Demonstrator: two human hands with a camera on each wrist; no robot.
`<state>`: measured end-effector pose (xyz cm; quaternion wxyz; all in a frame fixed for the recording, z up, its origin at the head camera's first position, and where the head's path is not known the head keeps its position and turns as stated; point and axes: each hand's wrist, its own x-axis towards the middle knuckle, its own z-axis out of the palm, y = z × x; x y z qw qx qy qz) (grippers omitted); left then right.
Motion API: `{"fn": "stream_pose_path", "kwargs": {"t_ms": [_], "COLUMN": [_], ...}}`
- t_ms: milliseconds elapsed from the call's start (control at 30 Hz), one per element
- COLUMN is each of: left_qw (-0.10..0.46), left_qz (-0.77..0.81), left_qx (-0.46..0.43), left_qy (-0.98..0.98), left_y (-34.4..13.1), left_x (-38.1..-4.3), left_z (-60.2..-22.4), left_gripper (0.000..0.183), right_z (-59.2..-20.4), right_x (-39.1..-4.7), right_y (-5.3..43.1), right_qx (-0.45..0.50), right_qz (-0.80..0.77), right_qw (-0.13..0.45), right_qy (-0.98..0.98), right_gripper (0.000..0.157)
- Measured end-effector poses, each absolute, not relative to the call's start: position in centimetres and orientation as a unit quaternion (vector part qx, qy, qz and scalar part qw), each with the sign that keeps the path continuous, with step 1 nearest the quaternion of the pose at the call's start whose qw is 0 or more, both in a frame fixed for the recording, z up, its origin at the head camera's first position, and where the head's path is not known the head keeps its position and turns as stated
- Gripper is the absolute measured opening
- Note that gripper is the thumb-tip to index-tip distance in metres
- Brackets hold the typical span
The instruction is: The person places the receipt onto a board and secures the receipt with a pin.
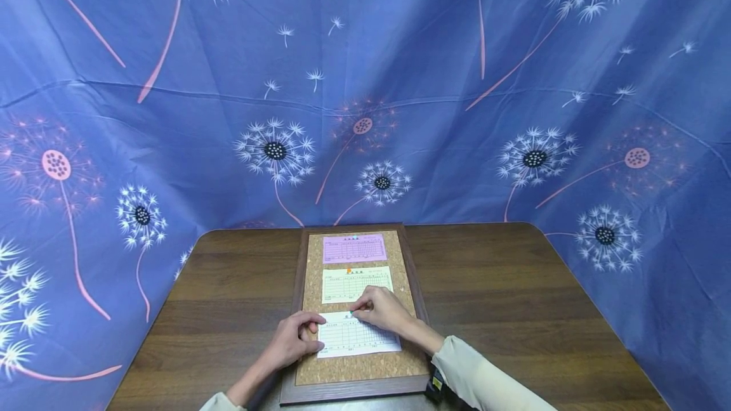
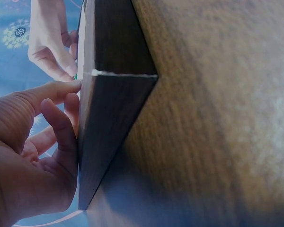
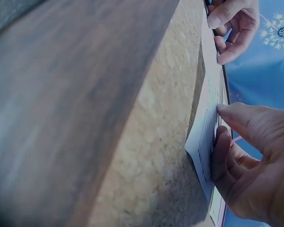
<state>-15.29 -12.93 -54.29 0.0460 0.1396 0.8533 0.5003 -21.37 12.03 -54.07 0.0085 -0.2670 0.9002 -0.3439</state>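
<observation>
Left hand [image 1: 294, 338] fingers curled, steadying white sheet [image 1: 356, 337] on cork board [image 1: 360, 370] | right hand [image 1: 382, 309] pinching green pin [image 1: 351, 314] at top edge | step: pinning sheet | next: press pin straight in

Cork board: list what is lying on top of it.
On the cork board lie three forms: a pink sheet, a cream sheet and a white sheet. Both hands, left and right, rest on the white one, covering parts of it.

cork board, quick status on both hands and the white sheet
Left hand holds the white sheet flat at its left edge. Right hand pinches a green pin at its top. Nothing in the way.
</observation>
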Motion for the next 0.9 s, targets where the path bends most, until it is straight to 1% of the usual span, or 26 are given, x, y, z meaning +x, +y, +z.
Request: {"fn": "stream_pose_path", "kwargs": {"t_ms": [233, 433, 533, 767, 833, 900], "left_qw": [0.050, 0.051, 0.068, 0.122, 0.127, 0.111], "left_qz": [0.501, 0.506, 0.531, 0.579, 0.580, 0.572], "left_qx": [0.142, 0.149, 0.151, 0.158, 0.168, 0.177], "left_qy": [0.852, 0.848, 0.831, 0.790, 0.787, 0.793], "left_y": [-12.8, -12.9, -13.1, -14.4, -15.0, -15.7], "left_x": [-15.6, -16.0, -16.3, -16.7, -16.8, -16.9], "left_z": [-54.2, -54.3, -54.3, -54.5, -54.4, -54.4], "left_gripper": [0.039, 0.036, 0.034, 0.037, 0.039, 0.039], "right_z": [-54.3, -54.4, -54.2, -53.6, -53.5, -53.4], "right_x": [-21.5, -21.6, -21.6, -21.4, -21.3, -21.4], "right_y": [12.7, 13.7, 14.1, 15.1, 15.6, 16.3], "right_qx": [-0.277, -0.311, -0.328, -0.344, -0.344, -0.348], "right_qz": [-0.345, -0.348, -0.346, -0.372, -0.382, -0.392], "right_qw": [0.017, 0.036, 0.051, 0.100, 0.112, 0.118], "right_qy": [0.897, 0.884, 0.878, 0.856, 0.850, 0.843], "right_gripper": [0.015, 0.023, 0.028, 0.030, 0.033, 0.034]}}
